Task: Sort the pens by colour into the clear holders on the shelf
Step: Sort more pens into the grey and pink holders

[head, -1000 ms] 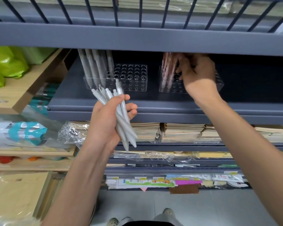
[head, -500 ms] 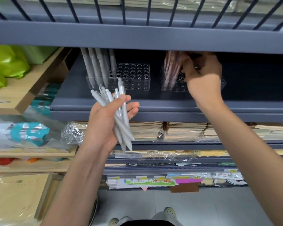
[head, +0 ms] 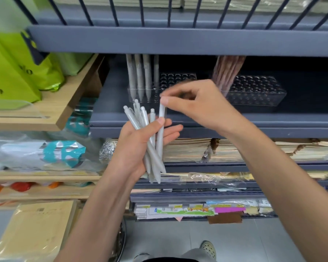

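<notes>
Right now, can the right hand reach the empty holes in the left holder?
Probably yes. The right hand, pinching one grey pen, is just in front of the left holder; its right-side holes are bare and nothing stands between. The shelf above hangs low.

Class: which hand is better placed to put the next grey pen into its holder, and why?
Right. The right hand pinches the top of one grey pen, close to the holder; the left hand is full, gripping the bundle.
</notes>
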`<state>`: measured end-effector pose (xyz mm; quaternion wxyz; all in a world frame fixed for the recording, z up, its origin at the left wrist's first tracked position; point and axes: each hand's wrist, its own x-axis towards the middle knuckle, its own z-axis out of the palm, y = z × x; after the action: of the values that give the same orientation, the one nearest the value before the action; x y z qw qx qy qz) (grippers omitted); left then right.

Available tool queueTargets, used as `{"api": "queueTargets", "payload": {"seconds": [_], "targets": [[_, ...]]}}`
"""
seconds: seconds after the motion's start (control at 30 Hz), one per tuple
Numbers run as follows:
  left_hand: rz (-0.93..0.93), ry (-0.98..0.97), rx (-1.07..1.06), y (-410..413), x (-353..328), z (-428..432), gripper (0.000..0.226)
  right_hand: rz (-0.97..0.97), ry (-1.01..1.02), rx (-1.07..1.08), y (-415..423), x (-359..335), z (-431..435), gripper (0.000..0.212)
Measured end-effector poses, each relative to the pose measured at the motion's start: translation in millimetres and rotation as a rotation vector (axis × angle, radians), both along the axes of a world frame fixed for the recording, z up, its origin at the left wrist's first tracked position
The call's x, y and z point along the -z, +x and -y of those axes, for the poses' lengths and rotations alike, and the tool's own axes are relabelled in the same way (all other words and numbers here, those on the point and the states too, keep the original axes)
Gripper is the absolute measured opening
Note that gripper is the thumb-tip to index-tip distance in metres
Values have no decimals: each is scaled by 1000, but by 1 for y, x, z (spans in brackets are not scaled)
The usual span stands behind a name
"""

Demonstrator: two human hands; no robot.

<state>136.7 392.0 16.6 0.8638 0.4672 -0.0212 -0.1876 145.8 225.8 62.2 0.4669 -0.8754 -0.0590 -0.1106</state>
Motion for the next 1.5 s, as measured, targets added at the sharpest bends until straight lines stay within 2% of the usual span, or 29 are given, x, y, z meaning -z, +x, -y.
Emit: {"api": "queueTargets", "payload": {"seconds": [0.1,0.2,0.3,0.4,0.47,0.57,0.67,0.77,0.87,1.03,1.17,1.27,1.33,1.5], "targets": [[15,12,23,2,1,-12,27,-30,-25,-12,2,1,-14,16],[66,18,57,4,4,-22,17,-62,73,-49,2,-1,-24,10],[100,35,97,6,7,-33,15,-14,263,14,3,-3,-28,2],[97,118,106,7,10,-42,18,126,521,143,6,-4,-30,5],[110,179,79,8,11,-45,22,138,607,161,6,-2,-35,5],[120,213,52,10,11,-46,29,32,561,88,5,5,-41,3],[116,192,55,11,8,-47,25,-30,496,81,4,7,-40,8],[102,143,45,12,9,-48,12,93,586,203,8,2,-32,6],[107,156,27,14,11,-52,9,253,637,347,15,-3,-24,6],[108,281,31,15,10,-57,19,368,449,418,31,3,-22,5],[34,283,19,15,10,-61,15,314,180,431,51,7,-23,6],[-21,224,14,14,10,-61,16,249,16,491,68,3,-23,22],[-45,195,-10,15,10,-60,15,239,-92,514,78,-1,-25,21],[60,271,-20,13,14,-61,11,204,-297,478,93,-4,-27,20]]}}
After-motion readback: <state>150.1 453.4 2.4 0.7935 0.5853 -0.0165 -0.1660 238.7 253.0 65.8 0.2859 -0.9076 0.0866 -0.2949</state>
